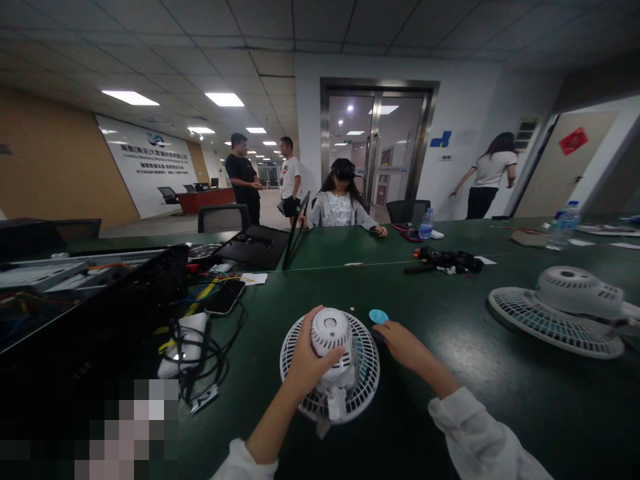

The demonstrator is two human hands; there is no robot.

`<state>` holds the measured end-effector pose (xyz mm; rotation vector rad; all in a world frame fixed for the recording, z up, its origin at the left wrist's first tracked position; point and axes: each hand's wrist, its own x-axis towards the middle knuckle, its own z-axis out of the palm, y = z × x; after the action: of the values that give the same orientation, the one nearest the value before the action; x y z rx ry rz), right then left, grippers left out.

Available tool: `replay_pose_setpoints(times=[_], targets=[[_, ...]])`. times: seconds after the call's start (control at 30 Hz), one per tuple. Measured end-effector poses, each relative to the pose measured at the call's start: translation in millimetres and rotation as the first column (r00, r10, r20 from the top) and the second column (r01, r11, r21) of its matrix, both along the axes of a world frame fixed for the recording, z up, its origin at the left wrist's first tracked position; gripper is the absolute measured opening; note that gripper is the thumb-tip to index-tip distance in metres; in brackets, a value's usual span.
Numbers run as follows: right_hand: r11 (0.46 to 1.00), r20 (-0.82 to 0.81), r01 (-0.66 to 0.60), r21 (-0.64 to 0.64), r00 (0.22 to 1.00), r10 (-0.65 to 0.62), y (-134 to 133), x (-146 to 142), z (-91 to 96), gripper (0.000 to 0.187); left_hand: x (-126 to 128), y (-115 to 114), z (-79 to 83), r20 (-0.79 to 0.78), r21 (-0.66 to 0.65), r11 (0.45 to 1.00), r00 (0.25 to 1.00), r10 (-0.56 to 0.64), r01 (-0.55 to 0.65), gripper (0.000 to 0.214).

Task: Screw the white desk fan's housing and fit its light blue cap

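Head view: gripping a white plastic fan with a round slatted grille (336, 379) by its domed motor housing (329, 328) with the left hand (304, 363), fingers and thumb curved round it. Laid motor-side up on a dark green tabletop (435, 413), toward six o'clock in view. Reaching at the fan's two o'clock with the right hand (403, 343), fingers narrow beside a flat light-blue disc (379, 315); impossible to tell whether holding anything. Flanked at three o'clock, well apart, by a second white plastic fan (570, 288); at nine, by tangled black cables (205, 363).

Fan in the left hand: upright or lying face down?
The fan lies face down: its motor housing points up, gripped by the left hand, and the round grille faces the table.
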<state>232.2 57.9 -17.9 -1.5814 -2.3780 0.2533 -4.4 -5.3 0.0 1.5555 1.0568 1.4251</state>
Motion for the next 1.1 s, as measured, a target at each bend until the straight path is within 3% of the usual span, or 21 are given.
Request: replay_pose_setpoints(times=[0.07, 0.13, 0.2, 0.3, 0.33, 0.4, 0.6, 1.1], targets=[[0.986, -0.081, 0.076, 0.148, 0.995, -0.064, 1, -2, 21.8, 0.049, 0, -1, 1.1, -0.007, -0.006, 1.0, 1.0, 0.007, -0.007, 0.072], [0.95, -0.315, 0.083, 0.302, 0.949, 0.018, -4, -9, 52.3, 0.046, 0, -1, 2.0, -0.016, -0.011, 1.0, 1.0, 0.011, -0.012, 0.071], [0.919, -0.571, 0.077, 0.387, 0.803, 0.173, -15, -25, 83.9, 0.04, 0, 0, 2.2, -0.02, -0.012, 1.0, 1.0, 0.013, -0.013, 0.071], [0.928, -0.817, -0.051, 0.369, 0.458, 0.35, -34, -58, 114.8, 0.045, 2, 1, 1.1, 0.0, -0.003, 1.0, 1.0, 0.017, -0.017, 0.071], [0.925, -0.841, -0.102, 0.366, 0.388, 0.376, -39, -68, 118.6, 0.046, 2, 2, 0.6, 0.01, 0.002, 1.0, 1.0, 0.018, -0.018, 0.071], [0.915, -0.856, -0.174, 0.365, 0.323, 0.403, -44, -86, 118.0, 0.045, 3, 3, 0.0, 0.02, 0.01, 1.0, 1.0, 0.025, -0.025, 0.07], [0.898, -0.843, -0.189, 0.397, 0.311, 0.438, -32, -103, 100.7, 0.04, 3, 3, 2.3, 0.003, -0.005, 0.999, 0.999, 0.033, -0.033, 0.071], [0.899, -0.82, -0.18, 0.4, 0.368, 0.439, -29, -99, 101.2, 0.041, 5, 4, 4.0, 0.01, 0.005, 1.0, 1.0, 0.027, -0.027, 0.07]])
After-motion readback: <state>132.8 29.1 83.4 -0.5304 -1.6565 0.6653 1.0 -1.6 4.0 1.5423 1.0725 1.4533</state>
